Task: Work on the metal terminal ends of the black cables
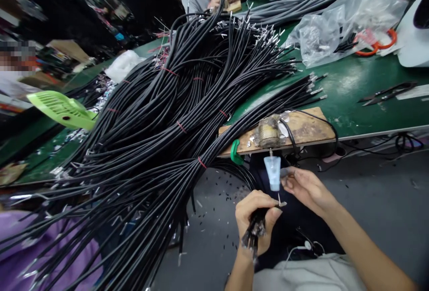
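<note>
At far left, a green fan (63, 110) stands beside a large heap of black cables (201, 83), bound at intervals with red ties and spread across the bench (362, 116). Near centre, your left hand (252, 210) is closed around a bunch of black cable ends (257, 228), a pale tip (283, 204) projecting between thumb and forefinger. Just above, the blue tapered piece (272, 174) hangs from the cylindrical unit (269, 132) on the wooden board (313, 125). To its right, the fingers of your right hand (310, 190) are drawn together; whether they pinch anything cannot be told. For good control, pinch close behind the pale tip, align it with the blue piece, gather stray ends in your palm, and brace both wrists; a loose grip would probably let the tip swing aside.
</note>
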Available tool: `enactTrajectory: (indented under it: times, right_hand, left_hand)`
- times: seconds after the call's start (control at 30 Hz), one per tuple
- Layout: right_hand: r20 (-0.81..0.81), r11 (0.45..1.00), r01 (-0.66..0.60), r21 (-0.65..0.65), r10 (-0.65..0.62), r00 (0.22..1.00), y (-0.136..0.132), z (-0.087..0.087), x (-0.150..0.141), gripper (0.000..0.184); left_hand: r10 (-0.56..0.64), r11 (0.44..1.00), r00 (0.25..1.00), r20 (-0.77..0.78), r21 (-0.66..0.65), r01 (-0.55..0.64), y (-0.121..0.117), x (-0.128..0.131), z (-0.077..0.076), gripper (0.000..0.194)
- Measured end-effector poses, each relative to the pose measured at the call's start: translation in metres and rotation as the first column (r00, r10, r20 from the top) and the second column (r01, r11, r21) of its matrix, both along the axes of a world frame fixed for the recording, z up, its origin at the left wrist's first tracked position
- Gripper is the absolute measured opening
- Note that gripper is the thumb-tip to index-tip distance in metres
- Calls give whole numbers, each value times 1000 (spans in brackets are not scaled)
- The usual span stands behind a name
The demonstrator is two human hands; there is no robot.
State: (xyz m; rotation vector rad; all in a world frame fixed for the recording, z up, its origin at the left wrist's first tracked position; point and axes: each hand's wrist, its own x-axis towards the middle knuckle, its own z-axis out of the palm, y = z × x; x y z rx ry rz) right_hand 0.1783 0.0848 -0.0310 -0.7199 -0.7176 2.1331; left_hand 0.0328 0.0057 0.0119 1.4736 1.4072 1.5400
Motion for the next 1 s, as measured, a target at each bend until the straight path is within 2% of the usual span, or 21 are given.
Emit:
enactTrajectory:
  times: [0.13,0.2,0.27,0.33,0.4,0.43,0.47,0.5,0.53,0.63,0.67,0.7,0.8,0.87,0.93,1.0]
  right_hand:
    - [267,986,16,165,-61,962,-8,-1,19,22]
    - [358,960,-65,272,-38,933,-10,5,22,26]
    - [397,916,-222,333,77,915,-7,13,20,34]
    - [409,829,-452,329,307,860,1,22,16,38]
    - [389,679,-668,305,552,738,12,27,11,37]
    - [370,603,-739,300,641,672,16,28,8,36]
    - [347,555,-774,306,692,633,18,27,5,35]
    - [322,550,-771,322,702,635,19,26,2,34]
    - [291,594,-729,341,671,682,17,24,-1,34]
    - [169,846,-437,307,403,899,2,17,-13,36]
    - [132,897,-355,263,331,934,-5,14,-17,37]
    - [105,924,-315,219,298,949,-11,12,-20,38]
    - [74,920,-358,159,350,934,-22,9,-26,38]
    - [100,909,-371,189,358,928,-22,11,-25,36]
    - [218,907,-325,267,272,937,-16,15,-20,36]
    - [390,906,-229,355,79,917,-9,23,-14,35]
  left_hand:
    - [-47,999,999,-19,10,48,-4,-2,-6,5]
    - [-80,997,996,-39,-4,80,-6,-4,-7,5]
    - [-109,994,992,-68,-23,107,-7,-6,-6,6]
    - [-143,989,982,-124,-61,136,-7,-10,-3,10]
    - [-203,975,961,-187,-125,181,-7,-14,1,14]
    - [-239,965,949,-204,-161,208,-7,-16,2,15]
    - [-264,956,942,-209,-185,227,-7,-17,4,16]
    - [-269,953,942,-203,-198,229,-8,-17,5,17]
    - [-246,959,950,-191,-192,210,-9,-16,5,17]
    - [-108,991,982,-154,-98,94,-11,-10,3,12]
    - [-93,995,983,-157,-59,84,-11,-8,3,13]
    - [-107,994,980,-170,-26,105,-12,-8,3,16]
    - [-234,970,941,-245,6,242,-12,-11,6,23]
    - [-279,958,909,-310,-34,283,-13,-15,9,22]
    - [-275,960,887,-371,-61,272,-15,-16,9,21]
    - [-231,972,900,-370,-44,232,-19,-13,6,23]
